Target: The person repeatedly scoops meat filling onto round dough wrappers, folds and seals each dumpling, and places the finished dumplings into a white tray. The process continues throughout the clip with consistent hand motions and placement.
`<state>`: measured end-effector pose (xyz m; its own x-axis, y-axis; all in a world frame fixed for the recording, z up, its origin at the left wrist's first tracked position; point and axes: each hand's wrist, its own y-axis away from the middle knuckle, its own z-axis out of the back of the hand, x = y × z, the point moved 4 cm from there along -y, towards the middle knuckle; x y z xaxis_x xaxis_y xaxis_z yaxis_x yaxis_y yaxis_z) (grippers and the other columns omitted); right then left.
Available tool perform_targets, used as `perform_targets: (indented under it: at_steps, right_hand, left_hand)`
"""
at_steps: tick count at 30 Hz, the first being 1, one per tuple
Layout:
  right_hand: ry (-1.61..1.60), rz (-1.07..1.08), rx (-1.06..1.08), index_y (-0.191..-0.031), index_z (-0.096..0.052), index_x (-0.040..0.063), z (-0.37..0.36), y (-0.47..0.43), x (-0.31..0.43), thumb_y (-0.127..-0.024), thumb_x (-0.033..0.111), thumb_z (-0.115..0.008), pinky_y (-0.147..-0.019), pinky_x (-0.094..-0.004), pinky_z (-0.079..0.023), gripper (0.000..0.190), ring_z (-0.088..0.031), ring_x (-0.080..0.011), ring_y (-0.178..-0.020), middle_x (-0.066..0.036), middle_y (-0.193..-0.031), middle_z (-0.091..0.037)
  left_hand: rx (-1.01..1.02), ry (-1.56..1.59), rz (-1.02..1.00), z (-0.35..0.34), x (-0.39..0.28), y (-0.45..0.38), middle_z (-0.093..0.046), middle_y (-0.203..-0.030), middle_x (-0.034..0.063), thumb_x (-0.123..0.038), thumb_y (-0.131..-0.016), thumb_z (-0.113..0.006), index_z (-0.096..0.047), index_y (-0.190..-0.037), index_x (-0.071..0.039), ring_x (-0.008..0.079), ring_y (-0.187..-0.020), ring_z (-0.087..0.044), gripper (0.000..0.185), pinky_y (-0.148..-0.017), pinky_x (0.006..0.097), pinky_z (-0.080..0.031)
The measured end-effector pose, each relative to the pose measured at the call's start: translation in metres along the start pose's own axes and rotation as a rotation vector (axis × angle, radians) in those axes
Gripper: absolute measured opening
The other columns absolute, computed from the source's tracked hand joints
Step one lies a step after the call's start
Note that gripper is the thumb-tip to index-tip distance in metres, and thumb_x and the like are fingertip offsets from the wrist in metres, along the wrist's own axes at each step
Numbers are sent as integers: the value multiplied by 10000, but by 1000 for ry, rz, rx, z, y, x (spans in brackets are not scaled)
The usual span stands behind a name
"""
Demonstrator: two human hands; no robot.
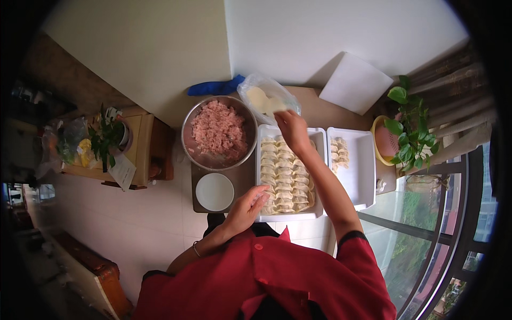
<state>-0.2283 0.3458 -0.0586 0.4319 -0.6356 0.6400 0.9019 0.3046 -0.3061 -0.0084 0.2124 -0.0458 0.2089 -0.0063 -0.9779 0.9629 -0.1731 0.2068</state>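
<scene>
My right hand [292, 130] reaches over the far end of a white plastic tray [292, 218], its fingertips at round dough wrappers [260, 99] in a clear plastic bag [289, 96]. Whether the fingers pinch a wrapper cannot be told. Rows of folded dumplings [284, 180] fill much of the tray. At the tray's near left edge is my left hand [248, 206], thumb and fingers curled, with something pale and hard to make out between them. Pink minced meat filling [220, 130] lies in a steel bowl [188, 154] on the left. Below the bowl stands a white bowl [215, 192].
A second white tray [360, 176] on the right holds a few rows of dumplings [339, 152]. Behind it leans a white board [356, 84]. A yellow basket [378, 140] and a leafy plant [412, 128] are at the far right. A blue cloth [216, 86] lies by the wall.
</scene>
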Motion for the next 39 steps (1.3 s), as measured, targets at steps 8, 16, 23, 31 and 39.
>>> perform_targets:
  at_steps: [8, 16, 23, 31, 39]
  right_hand:
    - [436, 55, 278, -856, -627, 63, -120, -66, -66, -699, 94, -683, -833, -430, -478, 170, -557, -341, -987, -158, -980, -588]
    - [-440, -342, 122, -818, -606, 12, -64, -63, -52, -803, 143, -667, -845, -340, -470, 146, -595, -227, -968, -106, -1013, -621]
    - [-1504, -751, 282, -933, -530, 54, -2, 10, 36, -844, 84, -519, -812, -285, -502, 95, -587, -146, -847, -36, -906, -581]
    - [-1488, -948, 338, -950, -580, 49, -47, 83, 88, -863, 123, -636, -767, -275, -521, 127, -606, -136, -840, -40, -938, -611]
    - [-388, -358, 167, -1223, -529, 50, -93, 39, 88, -852, 155, -680, -673, -270, -491, 414, -600, -143, -750, -72, -882, -617]
  left_hand:
    - [-195, -9, 32, 94, 0, 31, -647, -1042, 136, -149, -981, -468, -518, -1205, -10, 182, -987, -636, 269, -827, 290, -500]
    - [-125, 117, 38, 137, -2, 12, -637, -1007, 107, -186, -998, -446, -514, -1201, 5, 157, -946, -621, 287, -810, 270, -492]
    - [185, 610, 197, 121, 6, -46, -601, -1100, 128, -310, -1006, -416, -471, -1267, 0, 193, -1025, -597, 409, -879, 323, -483]
    - [309, 1077, 361, 81, 28, -67, -515, -1274, 55, -387, -941, -530, -436, -1318, -66, 203, -1167, -508, 503, -1006, 349, -411]
    - [-25, 903, 231, 159, 45, -23, -588, -1164, 190, -211, -971, -489, -466, -1230, 45, 330, -1072, -596, 365, -911, 429, -504]
